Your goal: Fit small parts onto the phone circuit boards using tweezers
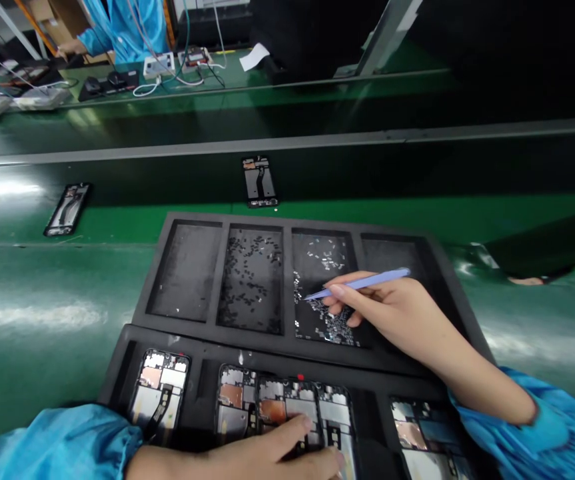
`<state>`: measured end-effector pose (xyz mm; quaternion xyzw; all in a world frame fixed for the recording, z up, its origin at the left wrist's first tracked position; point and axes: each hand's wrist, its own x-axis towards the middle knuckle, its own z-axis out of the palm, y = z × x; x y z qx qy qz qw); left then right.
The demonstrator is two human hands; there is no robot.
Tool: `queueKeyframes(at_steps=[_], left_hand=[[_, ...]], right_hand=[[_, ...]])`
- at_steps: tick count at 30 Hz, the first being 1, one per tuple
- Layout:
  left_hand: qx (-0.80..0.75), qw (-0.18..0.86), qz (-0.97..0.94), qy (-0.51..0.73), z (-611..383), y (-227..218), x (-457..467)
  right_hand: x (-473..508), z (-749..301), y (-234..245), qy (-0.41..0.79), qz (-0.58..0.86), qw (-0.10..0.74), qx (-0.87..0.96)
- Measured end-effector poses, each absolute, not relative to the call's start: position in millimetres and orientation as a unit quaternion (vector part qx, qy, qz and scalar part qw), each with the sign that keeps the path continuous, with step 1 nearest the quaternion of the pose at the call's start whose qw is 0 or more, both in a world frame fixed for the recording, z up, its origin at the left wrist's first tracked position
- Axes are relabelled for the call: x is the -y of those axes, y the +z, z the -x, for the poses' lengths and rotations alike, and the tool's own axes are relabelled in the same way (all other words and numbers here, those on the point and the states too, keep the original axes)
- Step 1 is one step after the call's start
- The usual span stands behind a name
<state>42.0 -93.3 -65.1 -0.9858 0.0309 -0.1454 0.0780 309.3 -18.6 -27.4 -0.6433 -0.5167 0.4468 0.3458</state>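
Note:
My right hand (384, 307) pinches a pair of light-purple tweezers (374, 280). The tips point down into a compartment of the black foam tray (287, 300), among many tiny silvery pieces (334, 327); whether they grip one is too small to tell. My left hand (267, 450) lies with fingers stretched over several opened phone bodies in a second foam tray (202, 350). Its fingers rest on the middle phone body (272, 408) and reach the phone body to its right (334, 400). Single phone bodies sit at the left (160, 390) and right (427, 433) of that tray.
Tiny black pieces (252, 280) fill the compartment left of the silvery ones. Beyond the trays, phone bodies lie on the green line (260, 181) and farther left (67, 210). A metal rail (192, 147) runs across. Behind it, a person in blue (140, 30) stands by cabled devices (160, 65).

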Motion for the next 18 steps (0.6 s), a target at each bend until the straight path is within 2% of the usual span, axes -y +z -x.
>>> queueKeyframes(at_steps=[18], left_hand=[[-0.066, -0.012, 0.992, -0.108, -36, -29, 77]], right_hand=[[14, -310, -34, 0.497, 0.666, 0.34, 0.44]])
